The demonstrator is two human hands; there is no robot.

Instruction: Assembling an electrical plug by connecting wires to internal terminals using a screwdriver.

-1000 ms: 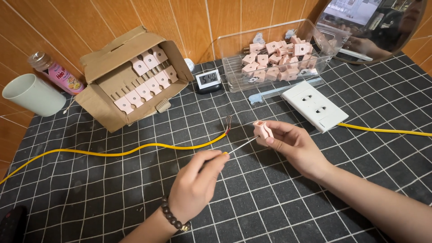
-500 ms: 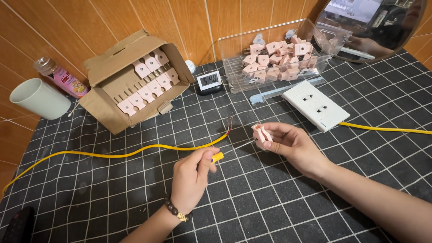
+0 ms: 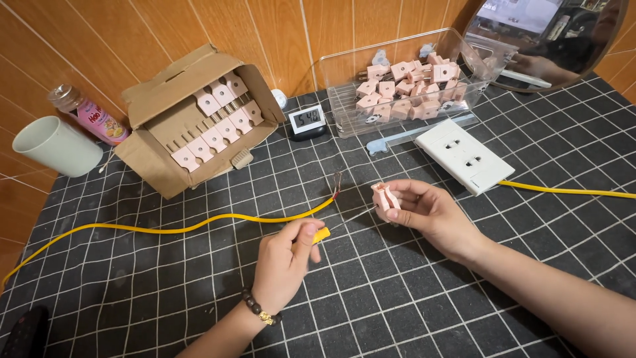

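Over the black grid-patterned table mat (image 3: pixel 411 292), your right hand (image 3: pixel 424 212) pinches a small pale pink plastic plug piece (image 3: pixel 384 197) between thumb and fingertips, holding it just above the mat near the middle of the table. It is a blocky little part, matte pink, with a slot showing along its upper edge; its prongs cannot be made out. Your left hand (image 3: pixel 285 262) is closed on the yellow end of a short tool or wire (image 3: pixel 320 235), and a thin pale strand runs from it toward the pink piece. Just beyond your hands lies a long yellow cable (image 3: pixel 165 231), its bared end (image 3: pixel 338 182) pointing up the table. A white wall socket plate (image 3: pixel 464 156) rests beside your right hand. Further back stand an open brown cardboard box (image 3: pixel 192 119) and a clear plastic tub (image 3: pixel 404 83), both holding more pink plugs.
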